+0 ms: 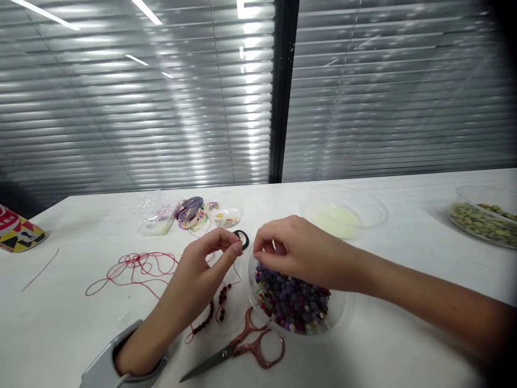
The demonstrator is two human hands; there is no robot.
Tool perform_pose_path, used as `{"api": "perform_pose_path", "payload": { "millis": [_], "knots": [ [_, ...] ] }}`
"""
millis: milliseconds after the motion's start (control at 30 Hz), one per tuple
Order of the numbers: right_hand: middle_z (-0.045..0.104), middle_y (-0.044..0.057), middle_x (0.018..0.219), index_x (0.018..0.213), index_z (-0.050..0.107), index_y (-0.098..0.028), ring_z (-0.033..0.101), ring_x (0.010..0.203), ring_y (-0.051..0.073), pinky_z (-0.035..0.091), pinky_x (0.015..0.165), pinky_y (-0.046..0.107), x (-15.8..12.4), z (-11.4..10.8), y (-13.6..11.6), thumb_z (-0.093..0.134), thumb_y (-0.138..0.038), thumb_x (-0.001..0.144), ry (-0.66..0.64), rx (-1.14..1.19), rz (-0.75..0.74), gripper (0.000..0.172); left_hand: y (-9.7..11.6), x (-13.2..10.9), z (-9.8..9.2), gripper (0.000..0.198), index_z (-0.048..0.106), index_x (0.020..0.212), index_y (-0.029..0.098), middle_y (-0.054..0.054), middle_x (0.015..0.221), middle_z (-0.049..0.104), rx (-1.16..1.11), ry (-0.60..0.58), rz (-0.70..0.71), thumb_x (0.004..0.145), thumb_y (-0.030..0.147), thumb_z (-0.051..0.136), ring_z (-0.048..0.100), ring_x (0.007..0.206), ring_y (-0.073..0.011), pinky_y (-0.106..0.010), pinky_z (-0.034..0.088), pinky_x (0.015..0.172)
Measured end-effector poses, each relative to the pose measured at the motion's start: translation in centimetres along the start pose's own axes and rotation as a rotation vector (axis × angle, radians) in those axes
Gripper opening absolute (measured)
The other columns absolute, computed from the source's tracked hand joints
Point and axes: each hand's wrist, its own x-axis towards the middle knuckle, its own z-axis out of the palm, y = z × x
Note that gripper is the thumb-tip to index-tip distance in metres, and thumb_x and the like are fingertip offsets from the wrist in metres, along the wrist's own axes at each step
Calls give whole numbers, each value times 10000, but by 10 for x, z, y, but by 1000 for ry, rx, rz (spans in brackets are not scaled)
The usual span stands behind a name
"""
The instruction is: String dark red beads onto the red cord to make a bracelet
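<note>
Left fingers (231,247): pinching a black ring (244,241)
Right fingers (264,243): curled over purple round beads (291,302), grasp hidden
Relation: ring just beside right fingers

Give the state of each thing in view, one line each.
Left hand, fingers pinched beside black ring
Right hand, fingers among purple beads
Red cord, loose and tangled
Dark red beads, strung on cord
Rose-gold metal scissors, closed, lying flat
Round clear plastic bowl, full of beads

Two hands (197,275), one pair of scissors (238,349)
</note>
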Motion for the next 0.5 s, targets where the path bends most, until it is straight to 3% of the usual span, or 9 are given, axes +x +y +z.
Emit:
{"api": "perform_pose_path", "payload": {
  "millis": [100, 167, 500],
  "knots": [
    [632, -11, 621, 664, 639, -176, 497, 571, 109, 301, 529, 251, -2, 4, 3, 544, -111, 737, -247, -153, -68, 136, 0, 0, 0, 139, 590, 806, 194, -6, 798, 619, 34, 26, -33, 861, 311, 541, 566, 805, -166, -290, 417, 738],
    [644, 5, 640, 664, 640, -175, 507, 575, 123, 281, 510, 255, -2, 10, 6, 545, -96, 718, -345, -231, -116, 135, 0, 0, 0, 138, 588, 803, 196, -3, 799, 618, 48, 31, -47, 861, 311, 538, 565, 812, -166, -288, 415, 733],
    [681, 30, 751, 760, 687, -189, 567, 658, 157, 288, 516, 251, -2, 11, 5, 580, -153, 703, -505, -284, -115, 126, -1, 0, 0, 141, 580, 797, 202, 11, 771, 603, 55, 19, -29, 873, 307, 525, 551, 779, -152, -282, 408, 727]
  ]
}}
